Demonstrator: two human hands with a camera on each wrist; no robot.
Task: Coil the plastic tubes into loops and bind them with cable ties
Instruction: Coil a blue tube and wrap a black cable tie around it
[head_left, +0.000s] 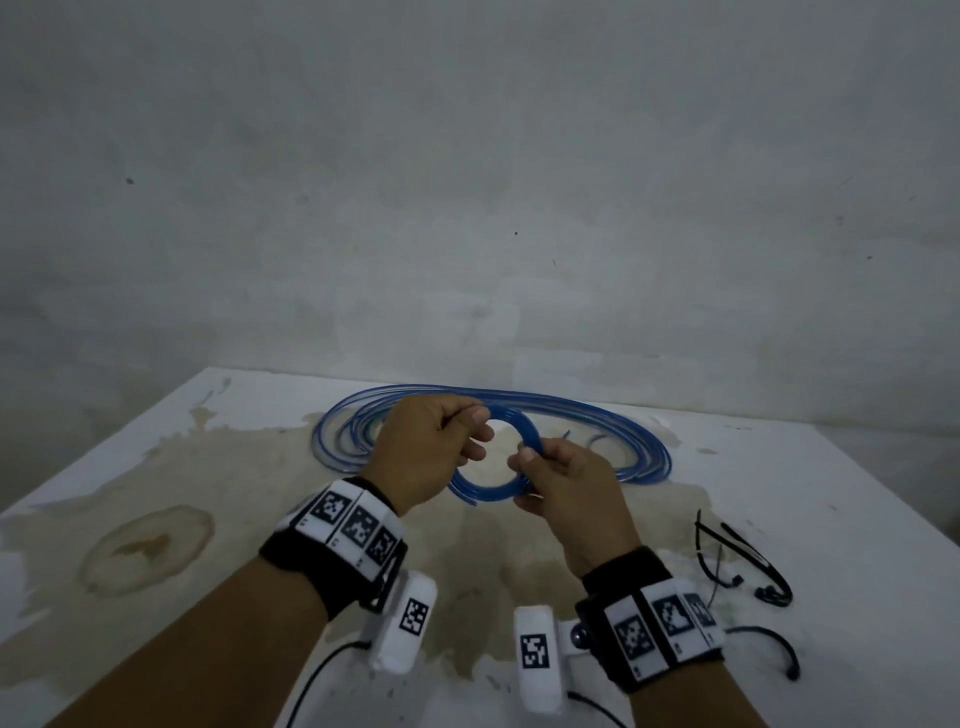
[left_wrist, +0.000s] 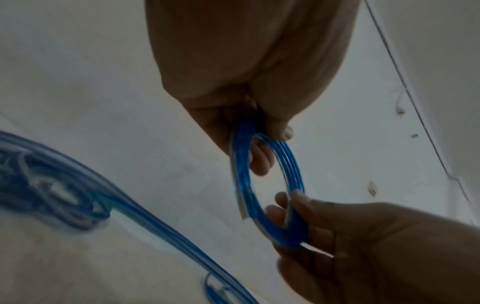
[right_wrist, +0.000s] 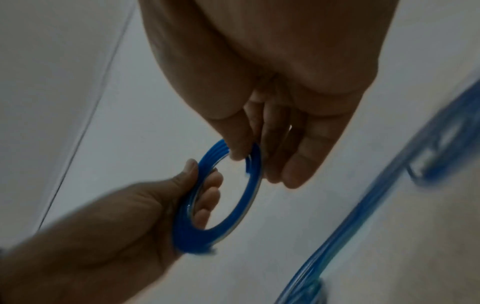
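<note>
At the middle of the head view, both hands hold a small blue coil (head_left: 511, 457) above the table (head_left: 156, 545). The left hand (head_left: 431, 447) pinches its upper left side, the right hand (head_left: 566, 488) its lower right. Loose tubing (head_left: 623, 436) lies behind; black ties (head_left: 748, 561) lie at right.

Left hand (head_left: 434, 447) raised, fingers curled in grip, right hand (head_left: 563, 486) likewise
</note>
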